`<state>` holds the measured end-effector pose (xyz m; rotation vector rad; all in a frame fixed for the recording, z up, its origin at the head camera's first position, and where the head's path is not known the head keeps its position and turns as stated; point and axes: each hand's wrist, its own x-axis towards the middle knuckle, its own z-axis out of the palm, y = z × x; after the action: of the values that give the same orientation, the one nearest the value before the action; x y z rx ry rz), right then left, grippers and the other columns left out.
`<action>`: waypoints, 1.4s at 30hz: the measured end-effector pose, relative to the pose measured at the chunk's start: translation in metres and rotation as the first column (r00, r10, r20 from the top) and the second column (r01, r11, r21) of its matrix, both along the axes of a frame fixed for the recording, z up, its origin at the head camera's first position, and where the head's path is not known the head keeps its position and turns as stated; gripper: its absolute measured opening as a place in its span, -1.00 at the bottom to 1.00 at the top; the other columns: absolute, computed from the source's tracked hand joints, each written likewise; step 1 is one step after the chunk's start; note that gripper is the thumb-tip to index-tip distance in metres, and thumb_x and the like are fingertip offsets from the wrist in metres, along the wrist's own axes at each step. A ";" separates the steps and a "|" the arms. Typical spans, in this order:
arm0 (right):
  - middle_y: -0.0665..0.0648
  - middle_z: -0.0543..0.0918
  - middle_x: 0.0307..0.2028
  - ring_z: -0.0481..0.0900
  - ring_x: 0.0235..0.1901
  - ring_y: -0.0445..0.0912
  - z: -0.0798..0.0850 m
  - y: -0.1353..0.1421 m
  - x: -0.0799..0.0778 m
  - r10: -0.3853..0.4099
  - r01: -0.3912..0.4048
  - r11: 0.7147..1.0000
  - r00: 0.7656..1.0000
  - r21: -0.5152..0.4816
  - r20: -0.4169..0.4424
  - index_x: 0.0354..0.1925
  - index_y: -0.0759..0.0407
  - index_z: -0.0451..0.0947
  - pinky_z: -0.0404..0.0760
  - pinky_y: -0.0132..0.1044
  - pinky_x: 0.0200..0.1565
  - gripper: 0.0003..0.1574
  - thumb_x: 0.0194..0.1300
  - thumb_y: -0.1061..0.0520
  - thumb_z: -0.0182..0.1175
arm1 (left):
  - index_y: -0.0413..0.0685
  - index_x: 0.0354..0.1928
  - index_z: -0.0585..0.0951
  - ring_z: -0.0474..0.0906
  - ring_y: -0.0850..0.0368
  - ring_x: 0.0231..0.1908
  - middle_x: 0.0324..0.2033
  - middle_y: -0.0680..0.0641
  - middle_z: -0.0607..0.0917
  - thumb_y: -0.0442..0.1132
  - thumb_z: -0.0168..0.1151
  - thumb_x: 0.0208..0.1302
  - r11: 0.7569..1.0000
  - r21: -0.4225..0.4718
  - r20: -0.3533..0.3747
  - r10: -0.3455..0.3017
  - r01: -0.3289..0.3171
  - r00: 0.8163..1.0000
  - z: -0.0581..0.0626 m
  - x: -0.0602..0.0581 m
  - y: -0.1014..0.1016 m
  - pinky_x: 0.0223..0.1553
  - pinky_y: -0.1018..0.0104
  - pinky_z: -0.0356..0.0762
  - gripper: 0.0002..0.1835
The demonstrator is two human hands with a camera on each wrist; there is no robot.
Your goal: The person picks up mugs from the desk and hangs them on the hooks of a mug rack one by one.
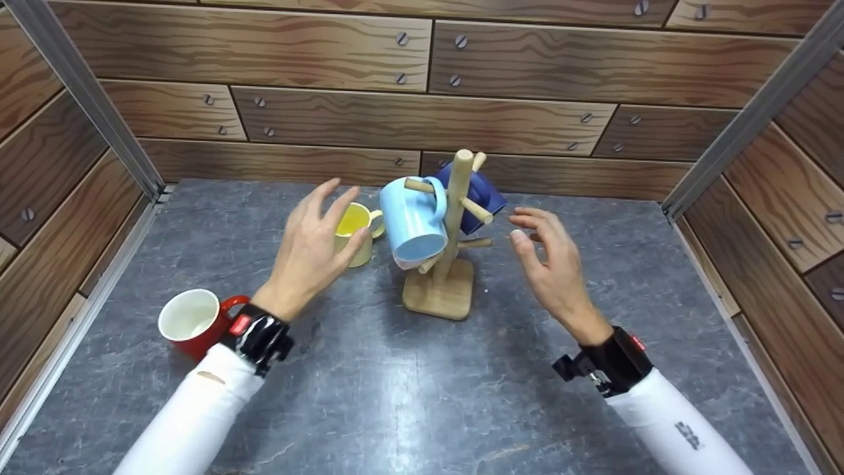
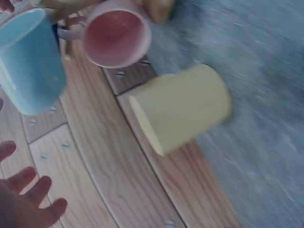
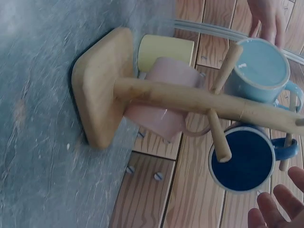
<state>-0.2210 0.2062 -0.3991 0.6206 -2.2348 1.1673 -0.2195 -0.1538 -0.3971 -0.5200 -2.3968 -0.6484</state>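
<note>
A wooden mug tree (image 1: 438, 297) stands on the table between my hands. On its pegs hang a light blue mug (image 1: 409, 214), a dark blue mug (image 1: 486, 192) and, lower down, a pink mug (image 3: 161, 111), mostly hidden in the head view. My left hand (image 1: 308, 247) is raised left of the tree, fingers spread and holding nothing, overlapping the upright yellow mug (image 1: 357, 249) in the head view. To the right of the dark blue mug, my right hand (image 1: 552, 267) is held in the air, fingers slightly bent, with nothing in it.
A red mug (image 1: 208, 333) stands upright on the left of the grey table (image 1: 409, 402), beside my left wrist. Wood-patterned walls (image 1: 330, 119) enclose the table at the back and both sides. Bare pegs (image 1: 477, 211) stick out from the tree on the right.
</note>
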 end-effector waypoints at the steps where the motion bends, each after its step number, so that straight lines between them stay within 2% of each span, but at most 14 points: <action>1: 0.19 0.61 0.22 0.54 0.21 -0.01 -0.001 0.002 0.000 -0.007 0.007 1.000 1.000 0.007 0.006 0.13 0.31 0.64 0.49 -0.32 0.13 -0.66 0.53 0.18 0.13 | -0.08 0.43 0.48 0.36 -0.34 0.36 0.42 -0.33 0.39 0.01 0.31 0.41 1.000 -0.018 0.022 0.020 -0.019 1.000 -0.003 0.002 -0.006 0.39 -0.25 0.25 -0.37; 5: 0.23 0.58 0.25 0.53 0.21 0.00 -0.001 0.009 0.000 -0.021 0.020 0.999 0.999 0.026 0.036 0.17 0.32 0.62 0.49 -0.25 0.15 -0.62 0.57 0.13 0.09 | -0.11 0.45 0.45 0.34 -0.38 0.35 0.41 -0.36 0.38 0.05 0.32 0.39 0.994 -0.073 0.093 0.086 -0.079 0.992 -0.015 0.011 -0.031 0.43 -0.34 0.12 -0.32; 9: 0.26 0.54 0.28 0.50 0.25 0.05 -0.002 0.016 -0.001 -0.025 0.021 0.998 0.997 0.055 0.075 0.21 0.33 0.59 0.48 -0.06 0.17 -0.58 0.59 0.10 0.08 | -0.16 0.46 0.41 0.30 -0.42 0.37 0.41 -0.39 0.36 0.08 0.33 0.38 0.985 -0.115 0.161 0.144 -0.126 0.976 -0.026 0.020 -0.056 0.43 -0.40 0.05 -0.25; 15: 0.26 0.53 0.30 0.47 0.28 0.11 -0.009 0.026 -0.004 -0.049 0.038 0.995 0.991 0.090 0.121 0.20 0.31 0.60 0.46 0.02 0.16 -0.58 0.58 0.07 0.11 | -0.17 0.46 0.40 0.20 -0.45 0.42 0.44 -0.37 0.33 0.14 0.33 0.35 0.964 -0.184 0.254 0.235 -0.192 0.938 -0.038 0.038 -0.091 0.39 -0.51 0.00 -0.21; 23: 0.28 0.50 0.32 0.46 0.29 0.15 -0.017 0.031 -0.004 -0.054 0.036 0.992 0.987 0.121 0.151 0.21 0.30 0.59 0.46 0.08 0.20 -0.55 0.60 0.03 0.09 | -0.20 0.44 0.41 0.10 -0.56 0.43 0.46 -0.37 0.29 0.19 0.39 0.28 0.941 -0.199 0.332 0.326 -0.272 0.885 -0.057 0.061 -0.129 0.30 -0.67 -0.13 -0.15; 27: 0.27 0.49 0.33 0.46 0.29 0.15 -0.021 0.032 -0.003 -0.059 0.037 0.991 0.983 0.127 0.176 0.22 0.29 0.58 0.46 0.13 0.22 -0.54 0.61 0.00 0.08 | -0.21 0.45 0.39 0.08 -0.58 0.43 0.46 -0.40 0.27 0.22 0.39 0.26 0.933 -0.202 0.356 0.353 -0.297 0.866 -0.062 0.069 -0.142 0.29 -0.69 -0.15 -0.10; 34: 0.23 0.50 0.33 0.47 0.28 0.13 -0.022 0.033 -0.002 -0.061 0.038 0.992 0.980 0.124 0.188 0.22 0.26 0.59 0.45 0.08 0.19 -0.56 0.60 0.01 0.09 | -0.21 0.44 0.37 0.05 -0.62 0.42 0.43 -0.47 0.26 0.36 0.37 0.20 0.928 -0.192 0.385 0.370 -0.318 0.846 -0.065 0.079 -0.160 0.24 -0.74 -0.16 -0.01; 38: 0.23 0.50 0.33 0.47 0.28 0.13 -0.022 0.033 -0.003 -0.063 0.040 0.991 0.980 0.125 0.189 0.21 0.27 0.59 0.46 0.06 0.19 -0.55 0.59 0.00 0.09 | -0.24 0.46 0.33 0.02 -0.64 0.42 0.44 -0.50 0.20 0.40 0.34 0.20 0.923 -0.205 0.433 0.384 -0.325 0.816 -0.067 0.083 -0.164 0.20 -0.76 -0.09 0.04; 42: 0.22 0.50 0.34 0.47 0.28 0.12 -0.023 0.032 -0.003 -0.060 0.036 0.992 0.978 0.123 0.199 0.21 0.27 0.59 0.46 0.07 0.21 -0.54 0.60 -0.01 0.09 | -0.25 0.50 0.26 0.09 -0.64 0.39 0.44 -0.52 0.17 0.42 0.33 0.20 0.920 -0.221 0.480 0.392 -0.324 0.785 -0.068 0.086 -0.165 0.11 -0.74 0.13 0.10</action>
<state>-0.2239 0.2385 -0.4217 0.5094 -2.4920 1.1232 -0.1335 -0.3186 -0.4653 0.0997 -2.9495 -0.5059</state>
